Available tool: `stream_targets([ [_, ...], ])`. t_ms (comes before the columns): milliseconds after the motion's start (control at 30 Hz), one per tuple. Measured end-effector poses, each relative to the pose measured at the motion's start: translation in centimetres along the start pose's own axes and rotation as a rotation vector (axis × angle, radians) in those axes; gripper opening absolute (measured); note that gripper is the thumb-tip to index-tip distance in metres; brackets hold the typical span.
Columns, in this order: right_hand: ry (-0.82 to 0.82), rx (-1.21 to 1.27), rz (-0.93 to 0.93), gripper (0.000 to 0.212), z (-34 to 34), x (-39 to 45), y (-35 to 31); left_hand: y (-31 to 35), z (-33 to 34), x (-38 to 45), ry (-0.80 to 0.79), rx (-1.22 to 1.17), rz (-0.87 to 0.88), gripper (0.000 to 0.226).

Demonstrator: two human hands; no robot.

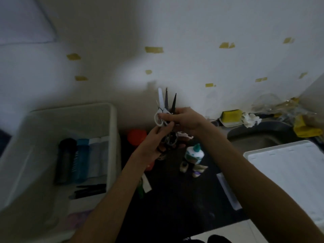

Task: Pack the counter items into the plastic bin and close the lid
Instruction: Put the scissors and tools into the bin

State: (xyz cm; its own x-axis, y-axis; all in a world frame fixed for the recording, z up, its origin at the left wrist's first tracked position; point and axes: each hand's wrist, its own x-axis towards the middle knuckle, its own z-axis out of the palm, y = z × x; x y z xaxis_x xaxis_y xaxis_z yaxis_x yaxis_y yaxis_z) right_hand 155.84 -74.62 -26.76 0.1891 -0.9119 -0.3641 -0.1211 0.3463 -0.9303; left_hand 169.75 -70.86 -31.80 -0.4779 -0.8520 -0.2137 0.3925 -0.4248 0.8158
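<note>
While both hands, left hand point(154, 144) and right hand point(185, 120), clutching scissors point(166, 106), perhaps three: glue bottle point(193, 153) beneath, bin point(112, 120) leftward.

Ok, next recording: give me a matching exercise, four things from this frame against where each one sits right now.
Things:
1. bundle of scissors
2. blue ribbed bottle
3. white bin lid
4. yellow sponge

Places:
A. on the right, by the sink
B. held in both hands above the counter
C. against the back wall, in a white holder
D. lying inside the white plastic bin

Pairs: 1-B, 2-D, 3-A, 4-C
</note>
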Motion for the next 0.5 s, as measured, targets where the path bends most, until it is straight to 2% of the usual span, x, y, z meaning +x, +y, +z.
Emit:
stream_targets([
  [133,-0.041,-0.048,-0.061,0.030,5.9,0.3,-1.1,2.1,-4.0,-4.0,0.031,0.175,0.121,0.022],
  [233,-0.050,-0.114,-0.145,0.028,9.2,0.4,-1.8,3.6,-7.2,-6.4,0.065,0.204,0.131,0.029],
  [400,-0.129,-0.205,-0.227,0.031,13.9,0.1,-3.1,5.2,-10.9,-10.5,0.083,0.243,0.142,0.028],
  [500,-0.089,-0.487,-0.338,0.024,16.2,0.2,-3.4,5.1,-12.8,-11.9,0.126,0.201,0.144,0.038],
])
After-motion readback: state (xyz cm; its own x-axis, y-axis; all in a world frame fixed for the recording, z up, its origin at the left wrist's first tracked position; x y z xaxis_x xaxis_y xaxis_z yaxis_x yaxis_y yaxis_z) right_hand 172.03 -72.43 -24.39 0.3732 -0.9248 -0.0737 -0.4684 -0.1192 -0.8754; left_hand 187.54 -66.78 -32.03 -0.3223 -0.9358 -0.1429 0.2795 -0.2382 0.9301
